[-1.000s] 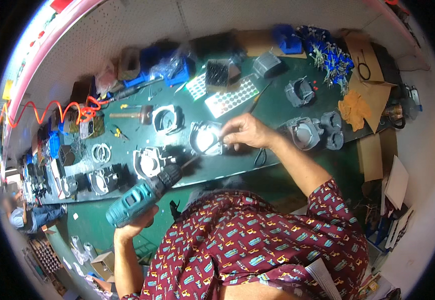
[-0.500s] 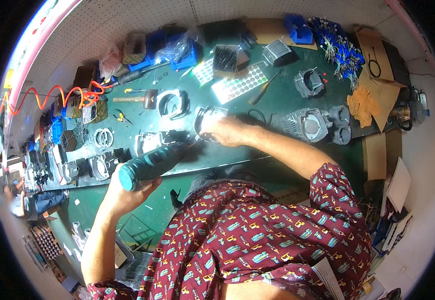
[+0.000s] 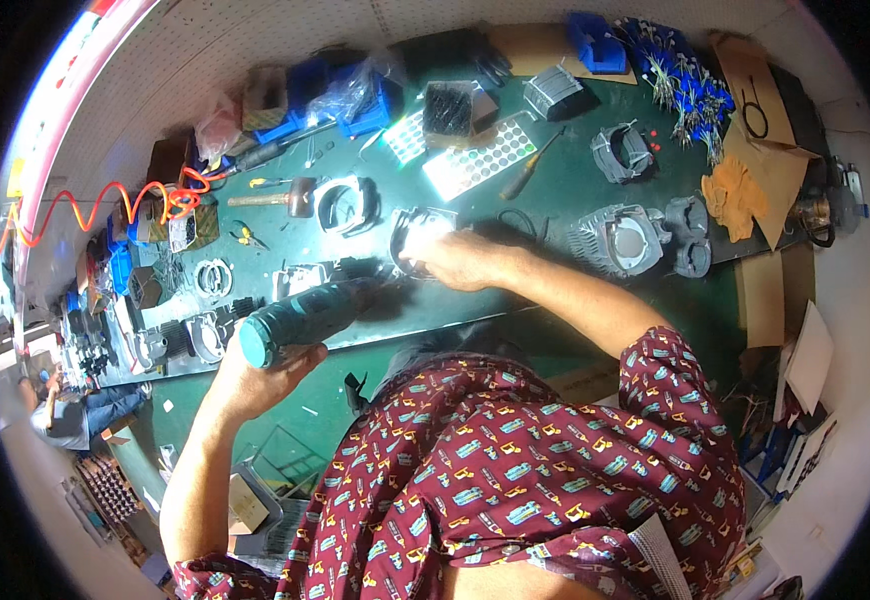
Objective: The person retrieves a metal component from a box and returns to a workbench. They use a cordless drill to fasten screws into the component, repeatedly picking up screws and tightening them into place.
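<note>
A teal power screwdriver [image 3: 300,320] is gripped in my left hand [image 3: 260,385], fingers wrapped round its body, with its tip end pointing right along the bench's near edge. My right hand [image 3: 465,260] holds a grey metal housing [image 3: 405,222] by its near right side on the bench. Strong light whitens part of that housing, and the hand hides some of it. The driver's nose lies close to the housing; whether they touch cannot be seen. Just beyond is a ring-shaped metal frame [image 3: 343,208], and a finned metal casting [image 3: 300,280] lies left of the driver's nose.
On the dark green bench [image 3: 545,300] are a mallet [image 3: 300,197], pliers [image 3: 247,238], a sheet of round stickers [image 3: 485,160] and a screwdriver [image 3: 520,180]. Finned castings [image 3: 620,240] and orange gloves [image 3: 735,200] lie right. A person [image 3: 75,415] sits far left.
The view has shifted slightly. My left hand keeps its hold on the power screwdriver, and my right hand stays on the housing; both have hardly moved.
</note>
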